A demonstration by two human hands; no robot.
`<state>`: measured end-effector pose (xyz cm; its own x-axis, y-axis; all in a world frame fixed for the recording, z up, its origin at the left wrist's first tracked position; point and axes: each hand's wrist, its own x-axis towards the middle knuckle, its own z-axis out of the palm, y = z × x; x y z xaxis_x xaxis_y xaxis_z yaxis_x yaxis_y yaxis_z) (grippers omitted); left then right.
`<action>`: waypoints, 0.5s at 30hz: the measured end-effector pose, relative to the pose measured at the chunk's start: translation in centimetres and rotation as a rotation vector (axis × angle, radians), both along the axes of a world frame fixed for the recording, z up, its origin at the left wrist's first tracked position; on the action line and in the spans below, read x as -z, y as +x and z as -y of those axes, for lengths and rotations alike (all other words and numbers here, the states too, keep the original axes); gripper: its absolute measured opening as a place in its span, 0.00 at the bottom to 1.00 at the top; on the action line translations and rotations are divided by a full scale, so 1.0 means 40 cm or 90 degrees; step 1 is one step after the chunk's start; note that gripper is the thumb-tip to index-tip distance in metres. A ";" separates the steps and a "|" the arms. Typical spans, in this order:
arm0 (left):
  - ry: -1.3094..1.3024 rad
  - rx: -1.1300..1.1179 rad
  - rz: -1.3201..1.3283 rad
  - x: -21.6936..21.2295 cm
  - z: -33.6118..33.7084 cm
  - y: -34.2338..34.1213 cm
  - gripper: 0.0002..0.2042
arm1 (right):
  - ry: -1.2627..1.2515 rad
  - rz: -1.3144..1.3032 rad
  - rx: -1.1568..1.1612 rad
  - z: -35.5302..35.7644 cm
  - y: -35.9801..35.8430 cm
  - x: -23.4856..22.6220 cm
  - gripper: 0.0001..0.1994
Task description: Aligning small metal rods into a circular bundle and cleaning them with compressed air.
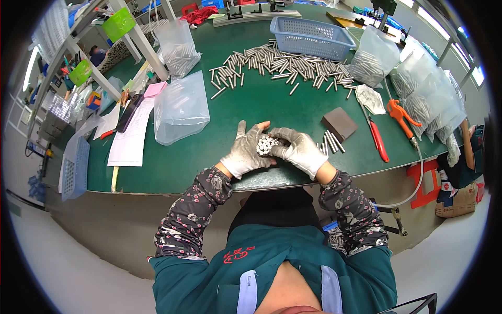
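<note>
- Gloved left hand (244,152) and gloved right hand (301,152) are together, clamped around a bundle of metal rods (266,146) near the green tabletop's (261,102) front edge.
- Loose rods (331,142) lie beside the right hand, by a brown block (339,124).
- Beyond, a rod pile (286,64) spreads beside a blue perforated basket (308,39).

Quite a bit of clutter is parked around the green desk (293,107). At 9 o'clock a written-on paper sheet (130,147) has been left, partly covered at 10 by a black oblong item (128,114) and a pink pad (155,89). A lime-green card (118,24) is stuck on the white frame (149,52) towards 11. Red-handled pliers (378,142) are dumped at 3, just beside an orange air gun (398,112). A red stool (430,168) is tucked below, past 3.
</note>
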<state>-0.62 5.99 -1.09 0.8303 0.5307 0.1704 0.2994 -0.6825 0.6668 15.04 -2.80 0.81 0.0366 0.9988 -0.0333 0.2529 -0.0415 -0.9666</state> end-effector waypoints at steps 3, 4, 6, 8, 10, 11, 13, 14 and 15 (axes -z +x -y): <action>0.072 -0.016 -0.058 0.021 -0.010 -0.012 0.46 | -0.003 0.023 -0.005 0.005 -0.008 -0.026 0.22; 0.125 -0.020 -0.067 0.021 -0.010 -0.011 0.46 | -0.004 0.023 -0.004 0.004 -0.004 -0.019 0.22; 0.118 -0.011 -0.060 0.017 -0.009 -0.005 0.45 | 0.005 -0.002 -0.014 -0.001 0.004 0.002 0.22; 0.110 -0.008 -0.056 0.017 -0.009 -0.007 0.45 | -0.012 0.004 -0.014 0.001 -0.003 -0.016 0.22; 0.134 -0.005 0.004 0.026 -0.011 -0.002 0.40 | -0.027 0.011 -0.012 -0.001 -0.006 -0.012 0.23; 0.134 -0.004 0.004 0.024 -0.010 -0.001 0.40 | 0.001 0.018 -0.002 -0.005 -0.004 0.007 0.22; 0.029 -0.020 -0.007 0.019 -0.008 -0.002 0.33 | 0.030 0.024 0.005 -0.006 -0.010 0.012 0.22; 0.095 0.000 0.092 0.041 -0.015 0.006 0.27 | 0.024 0.024 0.012 -0.005 -0.016 0.003 0.23; 0.097 -0.003 0.092 0.048 -0.014 0.003 0.27 | 0.019 0.025 0.019 -0.005 -0.024 -0.002 0.23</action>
